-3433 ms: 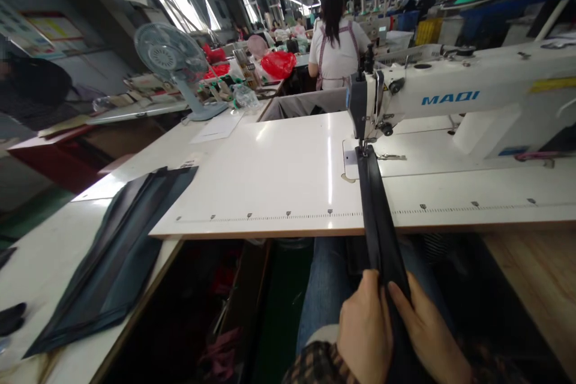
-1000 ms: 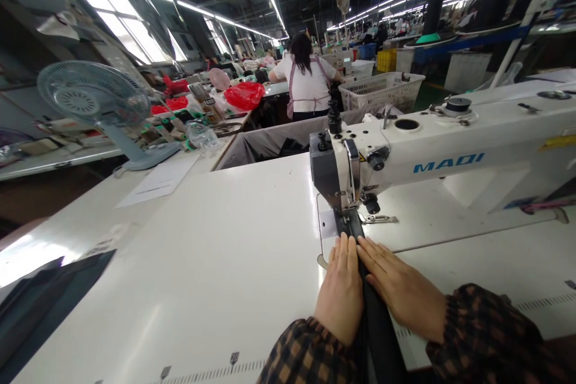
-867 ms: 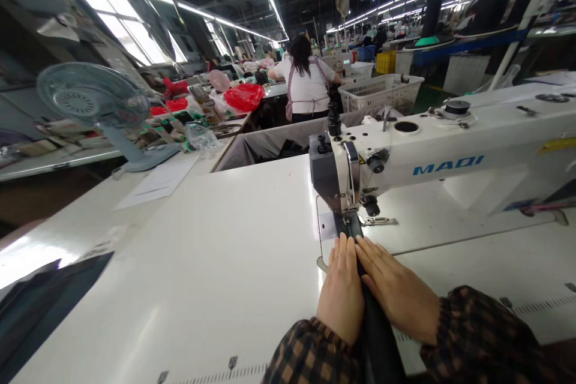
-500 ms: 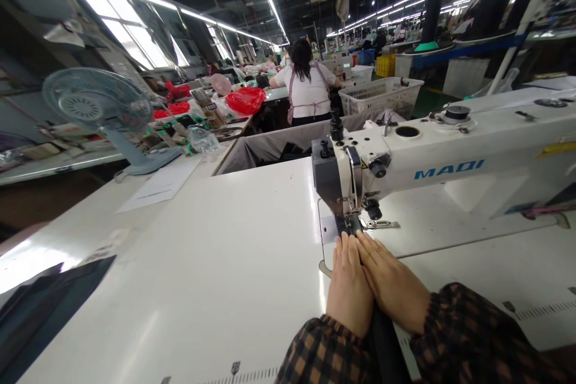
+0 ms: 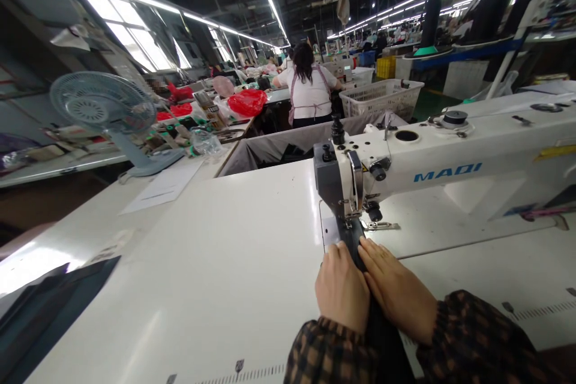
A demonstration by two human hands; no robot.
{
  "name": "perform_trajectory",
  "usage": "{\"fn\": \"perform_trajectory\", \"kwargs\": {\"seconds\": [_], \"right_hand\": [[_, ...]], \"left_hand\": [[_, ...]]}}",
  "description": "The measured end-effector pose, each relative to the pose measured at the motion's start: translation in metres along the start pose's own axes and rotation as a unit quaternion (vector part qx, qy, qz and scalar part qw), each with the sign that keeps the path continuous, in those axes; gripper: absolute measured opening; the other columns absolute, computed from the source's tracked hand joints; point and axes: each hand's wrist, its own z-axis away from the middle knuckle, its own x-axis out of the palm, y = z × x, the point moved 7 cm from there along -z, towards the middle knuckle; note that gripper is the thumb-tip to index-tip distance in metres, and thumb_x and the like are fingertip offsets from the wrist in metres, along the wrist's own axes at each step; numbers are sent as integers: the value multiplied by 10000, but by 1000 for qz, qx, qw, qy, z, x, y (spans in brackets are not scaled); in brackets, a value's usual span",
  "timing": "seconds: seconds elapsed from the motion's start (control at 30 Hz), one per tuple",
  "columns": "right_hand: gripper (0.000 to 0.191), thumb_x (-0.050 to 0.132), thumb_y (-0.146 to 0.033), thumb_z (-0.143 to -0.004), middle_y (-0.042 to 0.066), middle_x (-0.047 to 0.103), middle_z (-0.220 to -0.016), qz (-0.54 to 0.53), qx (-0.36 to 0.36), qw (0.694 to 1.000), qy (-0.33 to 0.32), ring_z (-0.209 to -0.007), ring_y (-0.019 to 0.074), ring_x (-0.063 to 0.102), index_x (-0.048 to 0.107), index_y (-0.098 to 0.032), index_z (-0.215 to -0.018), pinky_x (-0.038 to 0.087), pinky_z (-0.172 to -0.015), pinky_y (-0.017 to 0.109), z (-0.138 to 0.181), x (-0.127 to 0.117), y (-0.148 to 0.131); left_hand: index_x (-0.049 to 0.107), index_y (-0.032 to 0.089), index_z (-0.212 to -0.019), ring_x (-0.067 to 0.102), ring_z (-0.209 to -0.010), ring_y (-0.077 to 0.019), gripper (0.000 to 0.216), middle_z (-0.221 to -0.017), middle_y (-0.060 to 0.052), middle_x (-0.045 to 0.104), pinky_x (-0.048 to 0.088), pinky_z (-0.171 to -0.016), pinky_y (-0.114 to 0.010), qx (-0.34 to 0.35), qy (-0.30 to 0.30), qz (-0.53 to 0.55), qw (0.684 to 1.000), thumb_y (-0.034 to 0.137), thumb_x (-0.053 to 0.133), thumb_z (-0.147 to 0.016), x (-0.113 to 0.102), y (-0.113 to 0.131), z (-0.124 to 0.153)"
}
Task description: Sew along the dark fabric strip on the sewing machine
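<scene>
A strip of dark fabric [image 5: 390,342] runs from the table's front edge up under the presser foot of a white sewing machine [image 5: 432,156]. My left hand [image 5: 342,285] lies on the strip's left edge, its fingers curled and closed on the fabric. Against the right edge rests my right hand [image 5: 393,285], flat, with its fingers stretched out towards the needle. Both hands are just in front of the presser foot. The fabric beneath my palms is hidden.
Dark fabric pieces [image 5: 54,306] lie at the table's left. Behind them are a paper sheet [image 5: 162,189] and a fan [image 5: 112,114]. Beyond the machine, a person [image 5: 311,87] sits facing away beside a white basket [image 5: 382,99]. Thread cones [image 5: 429,24] stand at the right.
My left hand has drawn back slightly, and its fingers have gone from stretched to curled. My right hand has shifted a little back, baring more fabric before the presser foot.
</scene>
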Motion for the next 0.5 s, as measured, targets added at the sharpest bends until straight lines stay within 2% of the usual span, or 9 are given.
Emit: {"fn": "perform_trajectory", "kwargs": {"seconds": [0.07, 0.17, 0.27, 0.33, 0.37, 0.43, 0.5], "right_hand": [[437, 316, -200, -871, 140, 260, -1350, 0, -3, 1000, 4, -1247, 238, 199, 312, -73, -1290, 334, -991, 424, 3, -2, -2], [435, 331, -210, -870, 137, 253, -1353, 10, -8, 1000, 1, -1246, 245, 198, 325, -74, -1284, 343, -985, 424, 5, -5, -5], [440, 339, -196, -864, 156, 248, -1351, 24, -9, 1000, -1, -1245, 258, 196, 323, -54, -1281, 345, -983, 423, 6, -6, -8], [440, 341, -185, -863, 160, 254, -1347, 27, -13, 1000, 7, -1240, 261, 210, 320, -50, -1281, 344, -985, 419, 5, -7, -8], [437, 341, -183, -864, 159, 262, -1344, 29, -13, 999, 13, -1237, 261, 220, 322, -50, -1280, 344, -985, 418, 5, -8, -9], [431, 342, -187, -868, 158, 269, -1341, 32, -13, 999, 21, -1231, 261, 238, 329, -50, -1276, 346, -984, 414, 6, -8, -8], [436, 347, -194, -869, 159, 269, -1342, 37, -15, 999, 19, -1229, 262, 241, 323, -48, -1280, 349, -983, 412, 6, -7, -8]], "left_hand": [[595, 151, -918, 572, -745, -206, 238, -836, -69, 595, 465, -647, -334, -24, 10, 107, 994, 145, 424, -752, 3, -13, -9], [614, 157, -912, 565, -663, -142, 228, -717, -21, 595, 459, -649, -270, -28, -14, 245, 969, 169, 429, -780, 13, -24, -13], [638, 155, -791, 553, -653, -119, 298, -704, -23, 575, 468, -671, -252, 46, -45, 248, 967, 241, 359, -851, 12, -24, -13], [646, 167, -781, 550, -840, -156, 342, -877, -63, 576, 454, -796, -302, 143, -49, 201, 968, 282, 337, -872, 5, -21, -11], [643, 181, -867, 503, -990, -190, 315, -1030, -82, 546, 418, -880, -348, 193, -49, 168, 966, 283, 345, -871, 2, -21, -10], [537, 227, -1118, 297, -1224, -230, 309, -1302, -80, 373, 286, -1008, -440, 271, -55, 113, 954, 244, 361, -865, 1, -21, -7], [380, 229, -1259, 178, -1284, -211, 392, -1395, -69, 236, 205, -1046, -467, 318, -74, 78, 942, 198, 326, -872, 7, -22, -5]]}}
